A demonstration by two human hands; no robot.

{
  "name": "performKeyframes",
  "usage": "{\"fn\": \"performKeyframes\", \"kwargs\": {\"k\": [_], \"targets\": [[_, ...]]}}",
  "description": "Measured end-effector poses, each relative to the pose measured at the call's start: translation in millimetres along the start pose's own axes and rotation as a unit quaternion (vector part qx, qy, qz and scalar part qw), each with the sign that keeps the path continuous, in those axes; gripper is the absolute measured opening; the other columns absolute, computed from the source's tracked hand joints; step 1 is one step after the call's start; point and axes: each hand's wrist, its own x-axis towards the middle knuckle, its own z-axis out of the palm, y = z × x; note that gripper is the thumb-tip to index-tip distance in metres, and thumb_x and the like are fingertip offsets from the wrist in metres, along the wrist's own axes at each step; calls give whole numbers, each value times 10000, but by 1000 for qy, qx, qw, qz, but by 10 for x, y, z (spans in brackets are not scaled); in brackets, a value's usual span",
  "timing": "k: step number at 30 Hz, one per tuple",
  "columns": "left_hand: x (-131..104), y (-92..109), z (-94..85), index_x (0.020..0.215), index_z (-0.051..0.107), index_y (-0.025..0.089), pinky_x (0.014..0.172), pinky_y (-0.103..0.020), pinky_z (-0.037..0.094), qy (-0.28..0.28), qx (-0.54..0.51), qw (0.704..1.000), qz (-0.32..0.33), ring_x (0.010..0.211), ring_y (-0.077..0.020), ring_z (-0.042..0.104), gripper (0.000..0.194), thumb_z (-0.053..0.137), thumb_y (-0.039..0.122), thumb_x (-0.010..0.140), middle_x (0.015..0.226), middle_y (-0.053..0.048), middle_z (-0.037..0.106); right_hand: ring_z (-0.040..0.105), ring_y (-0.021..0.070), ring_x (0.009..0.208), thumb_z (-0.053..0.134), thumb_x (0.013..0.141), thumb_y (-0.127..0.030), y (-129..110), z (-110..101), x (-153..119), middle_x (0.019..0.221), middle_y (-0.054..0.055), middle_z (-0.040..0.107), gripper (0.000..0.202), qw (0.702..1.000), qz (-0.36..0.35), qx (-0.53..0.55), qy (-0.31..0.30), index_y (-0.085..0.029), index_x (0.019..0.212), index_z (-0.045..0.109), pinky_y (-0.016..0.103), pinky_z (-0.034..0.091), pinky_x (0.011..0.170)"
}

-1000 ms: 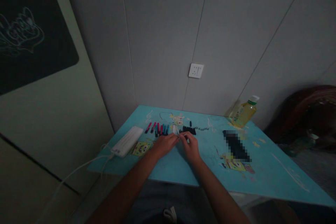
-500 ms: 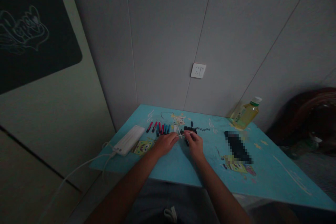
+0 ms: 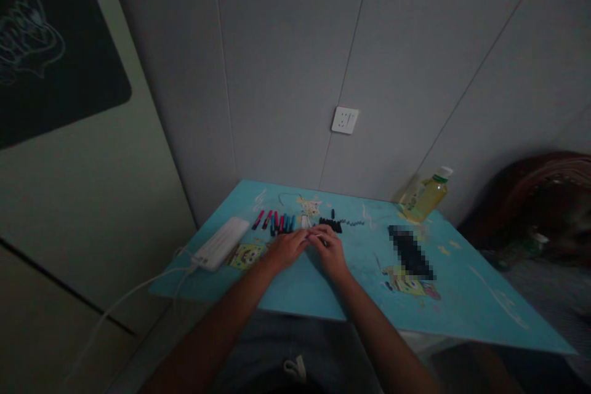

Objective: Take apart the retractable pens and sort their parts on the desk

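My left hand (image 3: 289, 249) and my right hand (image 3: 329, 252) meet over the middle of the table, fingers closed and nearly touching. Between their fingertips shows a bit of a thin white stick (image 3: 316, 235), mostly covered. A small dark tip pokes out by my right fingers; I cannot tell what it is. Just beyond the hands lie several white sticks (image 3: 305, 221). Left of these is a row of red and blue pen-like barrels (image 3: 281, 223) with dark ends. To the right, black caps (image 3: 330, 225) lie side by side, and a line of tiny dark pieces (image 3: 353, 222) trails off.
A white power bank (image 3: 221, 244) with a cable sits at the left of the blue cartoon-print table (image 3: 364, 286). A blurred-out dark flat object (image 3: 410, 252) lies right. A bottle of yellow liquid (image 3: 423, 197) stands by the wall, below a socket (image 3: 345, 120).
My hands have come closer together, and the white stick between them is now mostly hidden by the fingers. The whole view has shifted slightly.
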Motion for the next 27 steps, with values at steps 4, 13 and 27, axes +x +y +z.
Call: {"fn": "performKeyframes", "kwargs": {"k": [4,13,27], "targets": [[16,-63,-8,1152,581,238,820,-284,509,36,-11,999,-38,928,-205,695,276,375,363,1017,1022,-55,717,608,200,986,570,923,-363,103,-92,48,1119,95,632,284,997,12,-75,16,-237,1141,701,316,507,820],[35,-92,-35,1194,533,222,872,-296,489,89,-19,992,-85,1001,-189,660,304,290,272,1018,1076,-63,687,609,190,862,566,878,-186,534,-420,403,972,83,642,217,969,51,-236,-48,-206,978,758,294,448,854],[39,-28,-70,1192,598,243,755,-267,473,29,7,996,-88,841,-194,691,340,331,375,1028,898,-43,723,630,213,911,606,906,-345,466,-354,308,972,79,695,206,946,24,-294,-135,-232,995,753,307,442,864]]}}
